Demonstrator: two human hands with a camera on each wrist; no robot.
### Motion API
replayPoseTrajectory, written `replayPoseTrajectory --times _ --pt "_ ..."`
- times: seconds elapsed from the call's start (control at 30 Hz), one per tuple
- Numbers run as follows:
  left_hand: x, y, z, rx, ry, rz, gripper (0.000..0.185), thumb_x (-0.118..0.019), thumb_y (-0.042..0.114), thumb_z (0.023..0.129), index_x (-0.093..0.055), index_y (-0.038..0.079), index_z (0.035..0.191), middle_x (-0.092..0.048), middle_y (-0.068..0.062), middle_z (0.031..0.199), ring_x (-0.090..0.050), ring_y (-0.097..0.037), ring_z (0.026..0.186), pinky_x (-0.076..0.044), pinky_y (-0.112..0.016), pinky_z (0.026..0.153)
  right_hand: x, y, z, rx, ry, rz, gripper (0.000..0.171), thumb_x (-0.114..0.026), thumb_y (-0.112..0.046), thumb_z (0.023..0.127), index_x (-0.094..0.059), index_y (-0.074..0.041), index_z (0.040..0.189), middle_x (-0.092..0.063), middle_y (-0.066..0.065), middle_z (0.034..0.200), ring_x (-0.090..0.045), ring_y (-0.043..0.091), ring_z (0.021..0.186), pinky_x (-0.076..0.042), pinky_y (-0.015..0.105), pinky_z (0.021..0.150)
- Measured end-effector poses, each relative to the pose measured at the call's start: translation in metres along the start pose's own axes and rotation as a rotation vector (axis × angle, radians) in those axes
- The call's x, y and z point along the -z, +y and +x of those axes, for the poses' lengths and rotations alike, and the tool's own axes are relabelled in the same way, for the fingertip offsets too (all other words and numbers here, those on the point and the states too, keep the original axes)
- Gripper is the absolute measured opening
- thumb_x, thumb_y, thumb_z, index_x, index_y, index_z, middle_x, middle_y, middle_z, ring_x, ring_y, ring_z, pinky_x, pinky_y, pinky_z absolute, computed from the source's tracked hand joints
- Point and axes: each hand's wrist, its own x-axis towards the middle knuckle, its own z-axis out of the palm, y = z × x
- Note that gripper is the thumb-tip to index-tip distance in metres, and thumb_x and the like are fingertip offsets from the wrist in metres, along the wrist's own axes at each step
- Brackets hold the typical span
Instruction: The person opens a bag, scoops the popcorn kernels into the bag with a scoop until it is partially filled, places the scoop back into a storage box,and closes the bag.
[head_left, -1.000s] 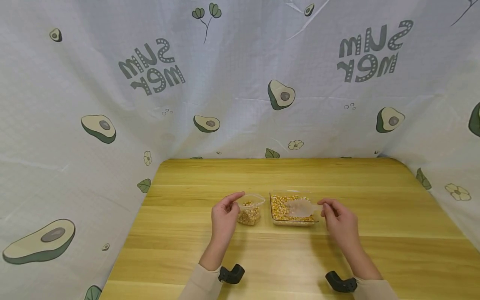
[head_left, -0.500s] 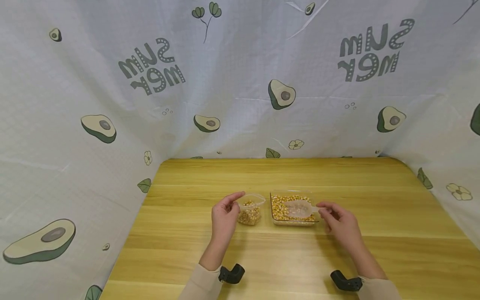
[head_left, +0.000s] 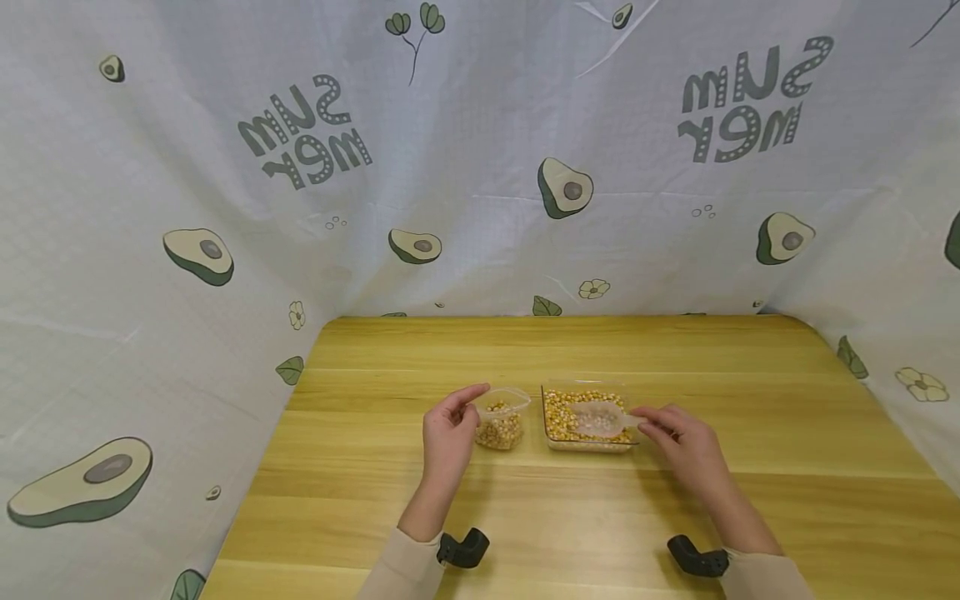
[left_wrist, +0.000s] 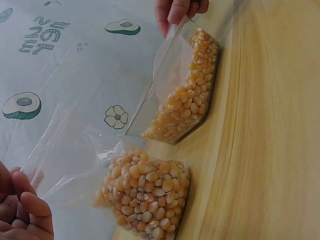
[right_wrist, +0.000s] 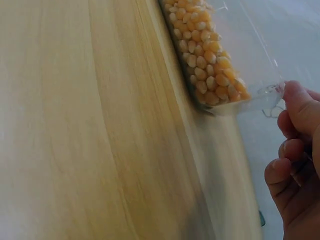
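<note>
Mirrored "summer" (head_left: pixel 305 133) printed twice on the cloth (head_left: pixel 480 125): one beyond and left of left hand (head_left: pixel 450 427), one beyond right hand (head_left: pixel 688 442).

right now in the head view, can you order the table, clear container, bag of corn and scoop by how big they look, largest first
1. table
2. clear container
3. bag of corn and scoop, unranked: the bag looks taller, the scoop wider, so too close to call.
</note>
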Motion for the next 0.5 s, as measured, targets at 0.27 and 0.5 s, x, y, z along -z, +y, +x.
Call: replayPoseTrajectory --times 0.27,0.5 --pt "0.0 0.0 0.0 -0.001 0.01 0.008 0.034 -0.052 -0.006 0.094 -0.078 0.012 0.106 -0.062 -0.024 0.08 -0.035 -0.004 0.048 -0.027 -0.015 0.043 -0.007 0.011 0.0 -0.068 -0.008 0.058 0.019 -0.064 -0.012 0.096 -0.076 -0.011 0.111 -0.066 0.001 0.085 -0.044 0.0 0.067 -0.038 0.02 0.056" --pt "0.0 0.0 0.0 0.004 0.01 0.007 0.033 -0.052 -0.006 0.094 -0.078 0.011 0.106 -0.062 -0.021 0.076 -0.034 -0.005 0.048 -0.026 -0.016 0.043 -0.014 0.019 -0.002 -0.165 -0.019 0.143 0.021 -0.061 -0.018 0.099 -0.075 -0.011 0.113 -0.067 -0.007 0.088 -0.047 0.001 0.071 -0.04 0.021 0.06"
